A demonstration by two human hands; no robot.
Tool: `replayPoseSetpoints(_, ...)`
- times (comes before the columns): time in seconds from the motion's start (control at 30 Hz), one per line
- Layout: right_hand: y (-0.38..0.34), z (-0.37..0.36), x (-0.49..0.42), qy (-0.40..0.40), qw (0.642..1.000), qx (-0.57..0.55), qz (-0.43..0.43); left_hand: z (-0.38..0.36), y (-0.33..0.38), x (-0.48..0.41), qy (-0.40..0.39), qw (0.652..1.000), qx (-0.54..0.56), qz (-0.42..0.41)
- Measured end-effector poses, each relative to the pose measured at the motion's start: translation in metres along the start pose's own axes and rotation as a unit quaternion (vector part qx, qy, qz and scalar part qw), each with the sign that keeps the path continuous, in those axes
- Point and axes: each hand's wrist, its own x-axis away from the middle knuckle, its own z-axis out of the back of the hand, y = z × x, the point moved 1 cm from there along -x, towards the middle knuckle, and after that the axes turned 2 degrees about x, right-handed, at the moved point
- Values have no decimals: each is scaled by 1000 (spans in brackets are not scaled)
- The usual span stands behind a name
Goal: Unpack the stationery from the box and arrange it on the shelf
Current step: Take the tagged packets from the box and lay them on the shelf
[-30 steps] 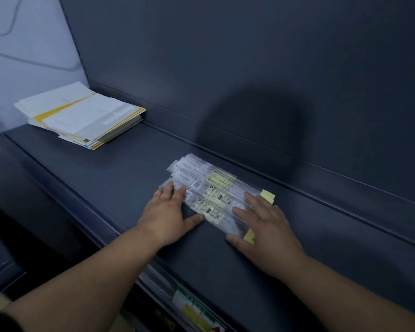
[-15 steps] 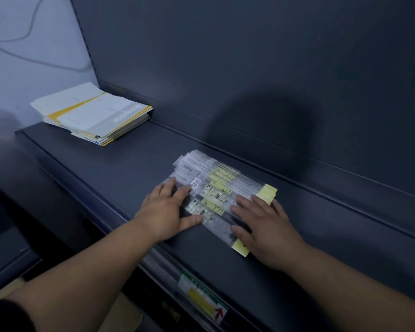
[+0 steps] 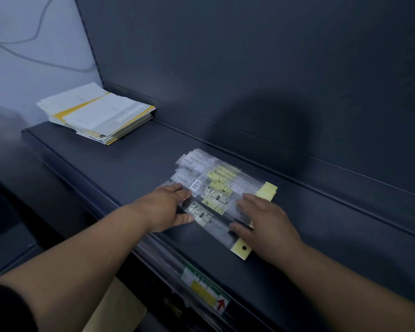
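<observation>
Two lots on shelf (image 3: pixel 130 164): paper stack (image 3: pixel 98 113) far left, clear-sleeved packets (image 3: pixel 216 188) mid-shelf toward near edge. Left hand (image 3: pixel 168 207) and right hand (image 3: pixel 266 221) flat, fingers spread, pressing packets, probably squaring them. Box unseen; remainder unknown.

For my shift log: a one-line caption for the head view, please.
Left hand and right hand rest on clear stationery packets on the dark shelf; paper stack far left.

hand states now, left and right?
Left hand: open, fingers flat on the clear packets.
Right hand: open, pressing on the same packets.
</observation>
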Motion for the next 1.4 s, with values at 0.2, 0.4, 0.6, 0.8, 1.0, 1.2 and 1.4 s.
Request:
replayPoseSetpoints(0.2,-8,1,-3,-27,999,14,14,-6,1,8,61,998,22,2)
replayPoseSetpoints(0.4,-17,0,-2,-50,996,-68,-11,-2,4,-2,99,993,-41,-38)
replayPoseSetpoints(0.6,-32,12,-21,-80,988,-51,-118,0,3,-14,32,997,-30,-62)
replayPoseSetpoints(0.8,-41,20,-32,-162,975,-11,-154,-3,5,-10,49,996,-41,-65)
replayPoseSetpoints(1.0,-48,18,-33,-172,976,12,-129,5,6,-10,87,990,-54,-95)
replayPoseSetpoints(1.2,-52,15,-27,-152,983,48,-95,13,9,-17,26,991,-78,-110)
replayPoseSetpoints(1.4,-44,19,-20,-171,980,65,-82,16,23,-10,-15,995,-60,-84)
